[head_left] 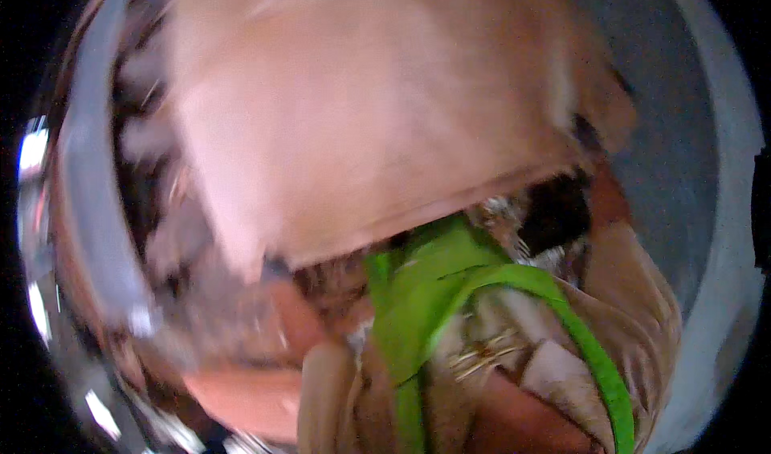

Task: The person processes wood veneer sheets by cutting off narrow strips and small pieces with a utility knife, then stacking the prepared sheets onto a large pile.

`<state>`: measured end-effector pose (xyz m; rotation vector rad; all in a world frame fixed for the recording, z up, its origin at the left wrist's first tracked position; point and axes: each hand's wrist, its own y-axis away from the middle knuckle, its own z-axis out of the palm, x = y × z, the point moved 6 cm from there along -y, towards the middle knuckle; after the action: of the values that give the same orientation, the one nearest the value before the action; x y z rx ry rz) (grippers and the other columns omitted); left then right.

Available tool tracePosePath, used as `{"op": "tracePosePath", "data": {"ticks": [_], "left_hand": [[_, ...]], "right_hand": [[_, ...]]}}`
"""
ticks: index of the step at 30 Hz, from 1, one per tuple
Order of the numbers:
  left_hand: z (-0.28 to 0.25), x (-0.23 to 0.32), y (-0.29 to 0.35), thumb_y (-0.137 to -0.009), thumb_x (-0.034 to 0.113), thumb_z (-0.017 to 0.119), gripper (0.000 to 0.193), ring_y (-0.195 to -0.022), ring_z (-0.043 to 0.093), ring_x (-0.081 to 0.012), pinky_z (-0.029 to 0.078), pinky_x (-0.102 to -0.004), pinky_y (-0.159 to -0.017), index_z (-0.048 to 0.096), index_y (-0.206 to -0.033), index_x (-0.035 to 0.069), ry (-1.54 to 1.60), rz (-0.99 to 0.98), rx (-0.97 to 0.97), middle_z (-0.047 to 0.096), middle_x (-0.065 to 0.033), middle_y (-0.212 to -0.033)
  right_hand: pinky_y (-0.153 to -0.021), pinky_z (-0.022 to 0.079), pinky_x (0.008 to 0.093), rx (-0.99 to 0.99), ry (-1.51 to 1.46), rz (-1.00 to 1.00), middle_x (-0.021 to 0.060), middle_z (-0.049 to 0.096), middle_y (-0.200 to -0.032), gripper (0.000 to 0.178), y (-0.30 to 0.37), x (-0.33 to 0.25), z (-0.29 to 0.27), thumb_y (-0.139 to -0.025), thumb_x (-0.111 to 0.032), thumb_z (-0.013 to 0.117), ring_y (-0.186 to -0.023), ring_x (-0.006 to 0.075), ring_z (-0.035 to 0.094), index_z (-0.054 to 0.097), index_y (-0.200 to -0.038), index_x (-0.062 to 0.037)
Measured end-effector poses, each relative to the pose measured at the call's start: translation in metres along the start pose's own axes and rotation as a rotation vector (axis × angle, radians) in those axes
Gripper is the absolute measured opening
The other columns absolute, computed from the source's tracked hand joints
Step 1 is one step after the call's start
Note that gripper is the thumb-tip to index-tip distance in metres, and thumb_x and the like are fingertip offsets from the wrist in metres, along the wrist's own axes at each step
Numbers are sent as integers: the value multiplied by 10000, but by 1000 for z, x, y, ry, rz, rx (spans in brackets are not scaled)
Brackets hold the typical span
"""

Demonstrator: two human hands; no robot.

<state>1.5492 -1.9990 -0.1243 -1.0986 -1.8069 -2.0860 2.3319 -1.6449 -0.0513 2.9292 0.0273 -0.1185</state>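
Note:
A large tan piece that looks like cardboard (377,116) fills the upper middle of the view, blurred by motion. Its near edge runs at a slant and seems to show more than one layer. At its near left corner is my left hand (293,309), closed on the edge, with the fingers mostly hidden. My right hand (614,116) grips the right side, its fingers smeared. Both arms, in beige sleeves, reach up to the piece from the lower edge, and the green apron (434,285) I wear shows between them.
A grey curved band (96,165) runs along the left side, beside dark and greyish blurred shapes (152,141). To the right is a blue-grey surface (675,116). An orange-pink object (249,402) lies at the lower left, too blurred to name.

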Motion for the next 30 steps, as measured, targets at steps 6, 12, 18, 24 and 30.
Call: {"op": "tracePosePath", "data": {"ticks": [6,12,18,24,30], "left_hand": [[21,0,6,-874,354,485,479,-1104,385,-325,324,-487,-865,438,-1263,78,-247,63,103,399,-171,-1233],[26,43,41,-856,411,488,566,-1200,301,-370,247,-529,-942,403,-1309,84,-1018,561,320,311,-207,-1323],[137,-8,142,-838,469,491,653,-1296,216,-415,170,-571,-1019,367,-1355,89,-1850,1497,52,223,-243,-1412],[206,-76,184,-845,482,473,612,-1342,156,-414,146,-599,-1035,353,-1380,212,-2002,1230,-288,175,-239,-1454],[205,-77,171,-875,504,409,577,-1346,151,-411,164,-599,-1028,306,-1398,283,-2073,1081,-332,144,-217,-1470]], "right_hand": [[-823,461,392,-30,-37,225,165,580,-1120,381,13,-8,-49,-911,-283,453,-975,317,567,511,-1224,-75],[-851,444,395,-74,-220,390,196,606,-1076,480,14,17,-41,-814,-424,556,-991,356,570,582,-1112,-49],[-899,420,356,416,-596,95,160,580,-1137,390,76,43,-11,-866,-292,568,-1064,311,541,548,-1153,-28],[-846,442,363,213,-640,227,167,530,-1179,540,115,53,-2,-813,-290,660,-1006,292,554,459,-1225,-5],[-825,447,368,165,-469,446,170,550,-1137,500,177,105,8,-809,-285,656,-975,300,563,487,-1189,-8]]}}
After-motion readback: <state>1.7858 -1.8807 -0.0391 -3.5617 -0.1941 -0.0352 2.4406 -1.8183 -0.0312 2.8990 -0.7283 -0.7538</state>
